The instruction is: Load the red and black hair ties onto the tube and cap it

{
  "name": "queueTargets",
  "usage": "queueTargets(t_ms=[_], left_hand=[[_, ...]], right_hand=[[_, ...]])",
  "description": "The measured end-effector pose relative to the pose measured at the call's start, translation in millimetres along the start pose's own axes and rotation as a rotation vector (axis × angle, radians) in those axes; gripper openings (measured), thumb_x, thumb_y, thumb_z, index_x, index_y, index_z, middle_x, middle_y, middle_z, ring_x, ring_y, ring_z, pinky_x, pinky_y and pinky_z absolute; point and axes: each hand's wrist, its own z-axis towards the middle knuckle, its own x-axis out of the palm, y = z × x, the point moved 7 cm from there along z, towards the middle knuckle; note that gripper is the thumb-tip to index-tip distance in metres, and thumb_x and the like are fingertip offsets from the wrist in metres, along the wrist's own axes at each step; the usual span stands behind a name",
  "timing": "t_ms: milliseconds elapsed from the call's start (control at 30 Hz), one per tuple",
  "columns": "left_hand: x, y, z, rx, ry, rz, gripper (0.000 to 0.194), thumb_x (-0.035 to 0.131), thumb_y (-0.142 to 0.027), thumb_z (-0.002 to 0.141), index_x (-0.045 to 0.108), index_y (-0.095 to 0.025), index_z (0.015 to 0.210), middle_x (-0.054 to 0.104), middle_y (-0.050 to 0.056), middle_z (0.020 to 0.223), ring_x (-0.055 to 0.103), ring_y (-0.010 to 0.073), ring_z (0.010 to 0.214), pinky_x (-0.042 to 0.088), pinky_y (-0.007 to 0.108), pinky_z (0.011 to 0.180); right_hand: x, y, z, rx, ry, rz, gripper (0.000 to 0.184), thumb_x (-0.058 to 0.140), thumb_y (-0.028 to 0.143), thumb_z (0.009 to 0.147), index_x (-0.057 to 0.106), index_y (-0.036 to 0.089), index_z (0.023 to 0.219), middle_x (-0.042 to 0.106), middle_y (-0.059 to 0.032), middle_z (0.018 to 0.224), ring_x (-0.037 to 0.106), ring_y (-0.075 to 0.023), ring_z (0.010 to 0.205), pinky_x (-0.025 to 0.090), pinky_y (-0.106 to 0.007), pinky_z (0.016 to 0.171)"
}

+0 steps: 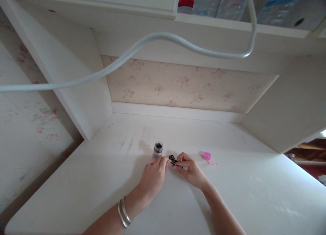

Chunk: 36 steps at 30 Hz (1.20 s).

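Note:
My left hand point(154, 174), with silver bangles on its wrist, is closed in a pinch just in front of a small clear jar point(157, 152). The jar stands open and upright, filled with small black pieces. At the left fingertips I cannot make out what is held, if anything. A clump of thin black loop-like pieces point(173, 159) lies between the two hands. My right hand point(188, 168) is closed on this clump from the right, its fingers hiding part of it. Right of that hand, a pink cap point(207, 156) with a loop rests on the desk.
The white desk point(114, 180) has side panels and a low back ledge. A thick pale cable point(152, 36) crosses the upper view close to the camera. Clear bottles point(231, 4) stand on the shelf above.

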Motion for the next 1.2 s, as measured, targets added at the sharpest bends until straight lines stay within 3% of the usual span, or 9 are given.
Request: queueTargets(t_ms=[200, 300, 400, 667, 1200], left_hand=[[-35.5, 7.1, -1.3, 0.055, -0.311, -0.101, 0.020, 0.039, -0.030, 0.098, 0.058, -0.022, 0.100, 0.068, 0.003, 0.086, 0.065, 0.0118, 0.071, 0.045, 0.021, 0.056], [-54.3, 20.7, 0.2, 0.014, -0.480, -0.213, 0.019, 0.043, -0.028, 0.096, 0.059, -0.018, 0.100, 0.066, 0.004, 0.082, 0.063, 0.0114, 0.072, 0.047, 0.020, 0.062], [-64.1, 31.6, 3.9, -0.025, -0.563, -0.269, 0.018, 0.046, -0.027, 0.095, 0.060, -0.017, 0.099, 0.065, 0.005, 0.084, 0.062, 0.0118, 0.075, 0.048, 0.020, 0.066], [-63.1, 41.3, 13.4, -0.115, -0.521, -0.287, 0.022, 0.045, -0.031, 0.095, 0.063, -0.018, 0.095, 0.065, 0.004, 0.083, 0.060, 0.0115, 0.071, 0.045, 0.021, 0.066], [-59.9, 46.5, 14.5, -0.128, -0.440, -0.336, 0.022, 0.044, -0.030, 0.095, 0.064, -0.019, 0.095, 0.065, 0.003, 0.085, 0.061, 0.0123, 0.076, 0.045, 0.022, 0.068]], right_hand=[[-5.1, -21.9, 1.0, 0.124, -0.117, 0.123, 0.032, 0.053, 0.047, 0.089, 0.074, 0.024, 0.098, 0.055, -0.0040, 0.080, 0.056, -0.0164, 0.075, 0.047, -0.030, 0.067], [-6.4, -27.1, 1.0, 0.154, -0.152, 0.094, 0.036, 0.048, 0.048, 0.091, 0.073, 0.023, 0.101, 0.055, -0.0040, 0.079, 0.055, -0.0155, 0.070, 0.047, -0.029, 0.064], [-6.5, -27.9, 1.1, 0.156, -0.152, 0.068, 0.038, 0.045, 0.047, 0.093, 0.071, 0.023, 0.107, 0.054, -0.0036, 0.080, 0.055, -0.0148, 0.069, 0.046, -0.028, 0.061], [-7.0, -28.0, 1.0, 0.168, -0.167, 0.065, 0.039, 0.045, 0.045, 0.094, 0.068, 0.021, 0.114, 0.052, -0.0034, 0.081, 0.055, -0.0153, 0.071, 0.045, -0.029, 0.063], [-7.7, -36.0, -1.2, 0.195, -0.234, 0.065, 0.033, 0.056, 0.049, 0.087, 0.075, 0.023, 0.096, 0.052, -0.0026, 0.077, 0.052, -0.0144, 0.068, 0.041, -0.026, 0.058]])
